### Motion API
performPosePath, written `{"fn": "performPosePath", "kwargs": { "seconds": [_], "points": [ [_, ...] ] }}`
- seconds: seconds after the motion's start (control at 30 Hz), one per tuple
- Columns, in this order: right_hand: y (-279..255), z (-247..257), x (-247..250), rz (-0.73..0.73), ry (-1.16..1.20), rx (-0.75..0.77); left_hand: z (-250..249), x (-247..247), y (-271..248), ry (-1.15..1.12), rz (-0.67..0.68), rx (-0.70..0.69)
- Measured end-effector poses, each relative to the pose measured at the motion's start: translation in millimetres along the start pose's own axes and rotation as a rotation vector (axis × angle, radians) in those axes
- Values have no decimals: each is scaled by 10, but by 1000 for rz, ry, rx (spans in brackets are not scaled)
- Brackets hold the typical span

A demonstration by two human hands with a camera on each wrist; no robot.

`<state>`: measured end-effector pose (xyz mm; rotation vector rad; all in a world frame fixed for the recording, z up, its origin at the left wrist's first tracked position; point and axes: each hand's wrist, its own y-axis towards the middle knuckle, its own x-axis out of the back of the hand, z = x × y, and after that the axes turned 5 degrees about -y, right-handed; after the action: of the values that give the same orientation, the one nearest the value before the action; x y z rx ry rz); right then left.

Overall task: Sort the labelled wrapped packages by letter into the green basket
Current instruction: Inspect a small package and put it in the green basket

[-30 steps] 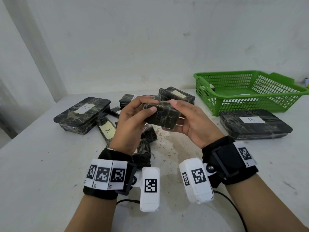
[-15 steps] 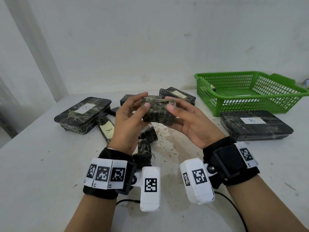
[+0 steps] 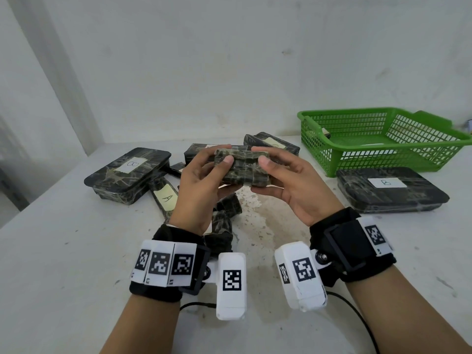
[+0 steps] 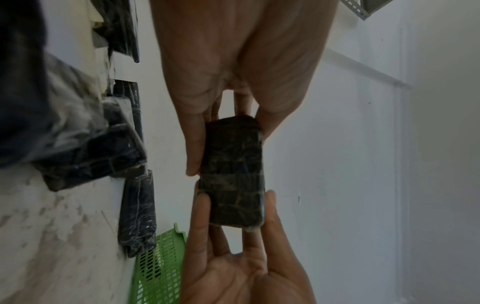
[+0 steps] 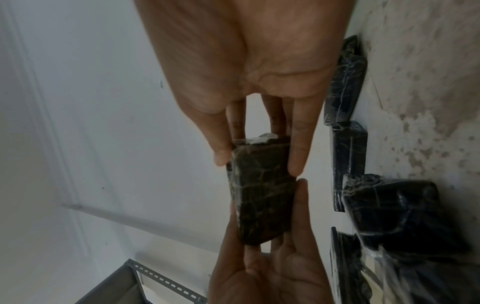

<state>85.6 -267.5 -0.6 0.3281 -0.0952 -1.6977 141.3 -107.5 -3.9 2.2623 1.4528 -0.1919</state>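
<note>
Label of held package [image 3: 244, 167] not seen in any view; letter cannot be told. Packages [image 3: 221, 221] under left hand [image 3: 201, 185] largely covered. Writing on rear package label [image 3: 273, 142] too small to be read. Basket [image 3: 357, 116] contents obscured by mesh wall.

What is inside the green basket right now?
Through the green basket mesh, something pale lies on its floor, and a small item sits by the far-left corner. Its walls hide the rest.
</note>
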Motion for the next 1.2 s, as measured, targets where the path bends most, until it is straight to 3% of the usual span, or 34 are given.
{"fn": "performPosePath", "kwargs": {
  "seconds": [0.33,0.53,0.8,1.0,1.2],
  "points": [
    [5,-13,-10,4,-38,-26,36,-6,-3,64,20,-30],
    [4,-63,2,-93,-97,7,42,-32,-7,54,85,7],
    [5,-34,-36,-49,-71,-54,63,-28,-1,99,57,-33],
    [4,-58,-9,-148,-104,7,65,-54,-15,77,116,2],
    [-4,-25,-22,-90,-94,-23,65,-38,-13,86,96,-20]
  ]
}}
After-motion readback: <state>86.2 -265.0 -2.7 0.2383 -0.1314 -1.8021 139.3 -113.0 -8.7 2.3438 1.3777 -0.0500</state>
